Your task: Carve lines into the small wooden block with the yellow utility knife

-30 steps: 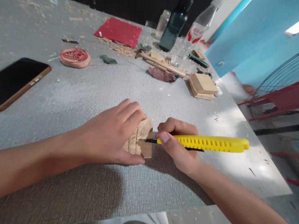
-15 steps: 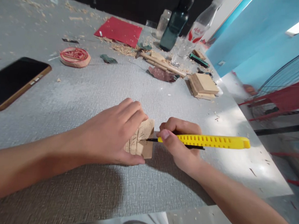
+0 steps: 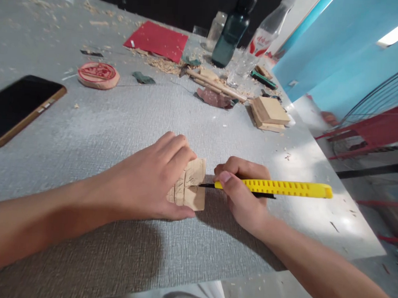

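Note:
My left hand [image 3: 158, 178] grips a small wooden block [image 3: 195, 197] flat on the grey table, fingers over its far edge and thumb along its near edge. Dark lines and cut grooves mark the block's top; its left part is hidden under the hand. In my right hand [image 3: 242, 190] is a yellow utility knife [image 3: 287, 188], its handle pointing right. The knife's dark blade [image 3: 207, 185] points left, its tip at the block's right edge by a groove. Whether the tip touches the wood I cannot tell.
A phone [image 3: 21, 109] lies at left, near a round red carved wooden piece [image 3: 98, 75]. Farther back are red paper [image 3: 157, 41], wood shavings, wooden sticks [image 3: 216, 85], stacked wooden blocks [image 3: 270, 113], a dark bottle [image 3: 230, 38] and a clear plastic bottle [image 3: 265, 36]. The table's edge [image 3: 348, 189] runs along the right.
The knife has slid slightly right, its blade tip moving from on the block to its right edge. My left hand still holds the block; the view has shifted a little.

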Demonstrator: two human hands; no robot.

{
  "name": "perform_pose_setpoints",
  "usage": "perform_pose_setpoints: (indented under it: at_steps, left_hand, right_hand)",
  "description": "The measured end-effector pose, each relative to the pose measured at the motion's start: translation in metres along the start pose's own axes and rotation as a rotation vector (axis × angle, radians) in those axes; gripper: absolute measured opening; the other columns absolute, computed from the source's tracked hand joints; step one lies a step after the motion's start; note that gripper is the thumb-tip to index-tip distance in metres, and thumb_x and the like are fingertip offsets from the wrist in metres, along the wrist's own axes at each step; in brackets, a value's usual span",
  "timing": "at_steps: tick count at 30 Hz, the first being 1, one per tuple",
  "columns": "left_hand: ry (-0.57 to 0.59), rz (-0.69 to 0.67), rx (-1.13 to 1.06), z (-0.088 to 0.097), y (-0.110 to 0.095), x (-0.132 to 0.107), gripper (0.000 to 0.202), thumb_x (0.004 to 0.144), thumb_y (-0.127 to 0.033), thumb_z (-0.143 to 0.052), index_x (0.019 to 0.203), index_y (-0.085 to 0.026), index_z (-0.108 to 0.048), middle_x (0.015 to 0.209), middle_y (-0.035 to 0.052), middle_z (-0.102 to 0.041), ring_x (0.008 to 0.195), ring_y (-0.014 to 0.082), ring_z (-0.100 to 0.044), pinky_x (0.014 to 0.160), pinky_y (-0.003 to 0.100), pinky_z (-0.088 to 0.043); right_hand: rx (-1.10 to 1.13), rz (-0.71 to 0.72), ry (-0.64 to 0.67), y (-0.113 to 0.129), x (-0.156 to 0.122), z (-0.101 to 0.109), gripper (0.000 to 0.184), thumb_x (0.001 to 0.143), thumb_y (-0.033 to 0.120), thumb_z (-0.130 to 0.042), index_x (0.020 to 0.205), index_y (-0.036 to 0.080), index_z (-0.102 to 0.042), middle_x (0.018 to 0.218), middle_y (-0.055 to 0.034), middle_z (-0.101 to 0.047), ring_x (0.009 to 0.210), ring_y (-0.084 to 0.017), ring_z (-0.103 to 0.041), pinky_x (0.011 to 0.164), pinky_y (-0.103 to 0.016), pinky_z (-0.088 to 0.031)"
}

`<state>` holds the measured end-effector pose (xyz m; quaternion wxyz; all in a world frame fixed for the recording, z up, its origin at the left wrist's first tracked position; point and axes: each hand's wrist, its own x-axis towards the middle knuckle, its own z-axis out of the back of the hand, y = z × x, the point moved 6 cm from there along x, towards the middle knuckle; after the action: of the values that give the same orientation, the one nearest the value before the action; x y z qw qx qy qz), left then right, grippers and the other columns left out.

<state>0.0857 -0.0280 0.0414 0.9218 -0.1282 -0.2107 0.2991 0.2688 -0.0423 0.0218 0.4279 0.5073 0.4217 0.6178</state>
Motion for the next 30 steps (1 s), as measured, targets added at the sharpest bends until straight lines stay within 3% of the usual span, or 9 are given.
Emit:
perform_pose_setpoints:
  at_steps: [12,15,20,25,30]
  left_hand:
    - [-0.043,-0.035,0.037,0.000,-0.005,-0.001,0.068,0.075,-0.060,-0.092,0.111,-0.014,-0.058,0.112,0.0123,-0.059,0.104,0.0321,-0.054,0.087,0.048,-0.051]
    - [-0.038,-0.021,0.034,0.000,-0.005,-0.001,0.069,0.074,-0.059,-0.093,0.113,-0.014,-0.058,0.113,0.0123,-0.060,0.105,0.0320,-0.055,0.087,0.047,-0.051]
    - [-0.019,0.078,0.025,-0.005,-0.003,-0.003,0.076,0.069,-0.058,-0.096,0.118,-0.013,-0.058,0.115,0.0129,-0.060,0.107,0.0336,-0.055,0.090,0.049,-0.051]
    - [0.040,0.231,-0.055,-0.013,0.004,-0.005,0.071,0.069,-0.058,-0.094,0.114,-0.017,-0.058,0.119,0.0115,-0.059,0.111,0.0340,-0.055,0.091,0.050,-0.050]
    - [0.074,0.282,-0.118,-0.017,0.008,-0.004,0.066,0.070,-0.057,-0.092,0.113,-0.019,-0.058,0.119,0.0093,-0.059,0.114,0.0339,-0.055,0.094,0.051,-0.049]
  right_hand:
    - [0.039,-0.091,-0.080,-0.005,-0.002,0.003,0.031,0.090,0.027,-0.070,0.062,0.023,-0.057,0.058,0.0029,-0.052,0.055,-0.014,-0.040,0.055,-0.031,-0.029]
    - [0.033,-0.155,-0.088,-0.008,0.000,0.003,0.032,0.089,0.026,-0.069,0.061,0.022,-0.056,0.056,0.0040,-0.048,0.055,-0.013,-0.038,0.055,-0.031,-0.027]
    - [0.017,-0.204,-0.090,-0.007,0.000,0.002,0.034,0.090,0.027,-0.067,0.060,0.022,-0.052,0.054,0.0056,-0.041,0.054,-0.012,-0.034,0.055,-0.031,-0.024]
    - [0.009,-0.256,-0.103,-0.011,-0.001,0.002,0.037,0.090,0.027,-0.067,0.059,0.022,-0.048,0.054,0.0063,-0.041,0.055,-0.012,-0.035,0.057,-0.032,-0.024]
    - [-0.084,-0.270,-0.081,-0.005,0.007,0.000,0.038,0.088,0.028,-0.066,0.056,0.022,-0.047,0.052,0.0063,-0.043,0.054,-0.011,-0.036,0.055,-0.032,-0.024]
